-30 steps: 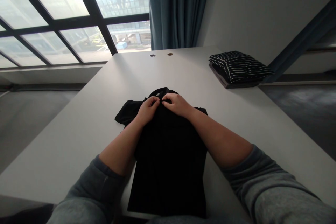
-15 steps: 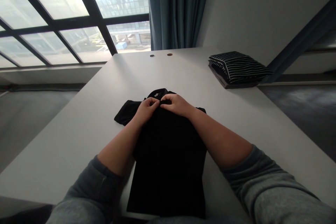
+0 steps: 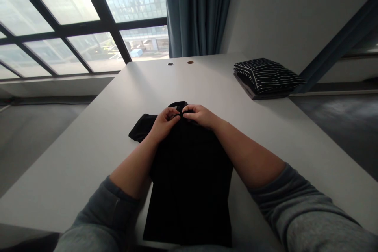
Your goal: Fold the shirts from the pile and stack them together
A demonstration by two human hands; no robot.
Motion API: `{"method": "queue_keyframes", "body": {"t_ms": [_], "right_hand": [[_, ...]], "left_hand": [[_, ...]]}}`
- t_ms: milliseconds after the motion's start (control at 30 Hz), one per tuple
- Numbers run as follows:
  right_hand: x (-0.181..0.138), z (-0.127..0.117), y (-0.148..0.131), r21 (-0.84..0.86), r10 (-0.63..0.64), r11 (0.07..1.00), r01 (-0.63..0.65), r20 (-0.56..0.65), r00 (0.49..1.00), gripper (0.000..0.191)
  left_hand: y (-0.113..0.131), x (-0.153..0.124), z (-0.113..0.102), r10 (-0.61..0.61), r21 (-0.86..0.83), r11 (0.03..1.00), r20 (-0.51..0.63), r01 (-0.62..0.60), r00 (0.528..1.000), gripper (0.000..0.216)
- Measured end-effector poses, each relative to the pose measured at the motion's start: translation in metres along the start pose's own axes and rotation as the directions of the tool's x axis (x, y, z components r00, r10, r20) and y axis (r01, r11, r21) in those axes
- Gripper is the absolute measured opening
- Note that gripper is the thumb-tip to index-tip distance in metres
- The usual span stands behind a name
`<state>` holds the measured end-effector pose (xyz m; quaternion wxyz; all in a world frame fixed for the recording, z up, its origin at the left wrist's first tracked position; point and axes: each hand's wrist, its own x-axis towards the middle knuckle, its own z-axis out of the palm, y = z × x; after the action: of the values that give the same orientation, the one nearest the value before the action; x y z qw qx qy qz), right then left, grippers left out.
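A black short-sleeved shirt [image 3: 191, 181] lies spread out before me, its collar [image 3: 178, 104] at the far end and its hem close to my body. At the neck, my left hand [image 3: 167, 122] pinches the cloth just below the collar. My right hand [image 3: 201, 116] grips the facing edge of the collar opening, thumb and fingers closed on it. The fingertips of both hands nearly meet. One sleeve [image 3: 143, 126] sticks out to the left; my right forearm covers most of the other side. Any button between the fingers is too small and dark to make out.
The shirt rests on a white table [image 3: 97, 145]. Toward its far right corner sits a stack of folded clothes, a black white-striped garment [image 3: 268, 75] on top. Two round cable holes [image 3: 190, 62] are near the back edge. Behind hang blue curtains [image 3: 201, 12] beside a window.
Both hands stay at the collar with small finger shifts. My right hand has risen slightly, and the left fingers have spread a little around the cloth. The shirt lies nearly as before.
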<state>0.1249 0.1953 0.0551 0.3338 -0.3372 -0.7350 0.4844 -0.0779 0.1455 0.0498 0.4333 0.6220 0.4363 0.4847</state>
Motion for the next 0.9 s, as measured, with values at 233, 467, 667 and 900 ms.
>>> {"method": "queue_keyframes", "body": {"t_ms": [233, 467, 667, 900], "right_hand": [[0.003, -0.019, 0.013, -0.383, -0.180, 0.917, 0.114, -0.141, 0.973, 0.025], [0.003, -0.039, 0.033, -0.615, -0.315, 0.776, 0.142, -0.181, 0.932, 0.018], [0.003, -0.035, 0.032, -0.584, -0.330, 0.799, 0.142, -0.230, 0.915, 0.015], [0.001, -0.041, 0.033, -0.544, -0.333, 0.820, 0.180, -0.195, 0.923, 0.016]], "left_hand": [[-0.002, 0.001, -0.015, 0.127, 0.329, 0.928, 0.157, -0.173, 0.979, 0.040], [0.005, 0.002, -0.026, 0.062, 0.755, 0.652, 0.039, -0.070, 0.997, 0.021], [0.005, 0.009, -0.039, 0.127, 0.812, 0.583, -0.120, 0.024, 0.985, 0.018], [0.005, 0.011, -0.047, 0.002, 0.527, 0.845, -0.171, 0.090, 0.985, 0.028]]}}
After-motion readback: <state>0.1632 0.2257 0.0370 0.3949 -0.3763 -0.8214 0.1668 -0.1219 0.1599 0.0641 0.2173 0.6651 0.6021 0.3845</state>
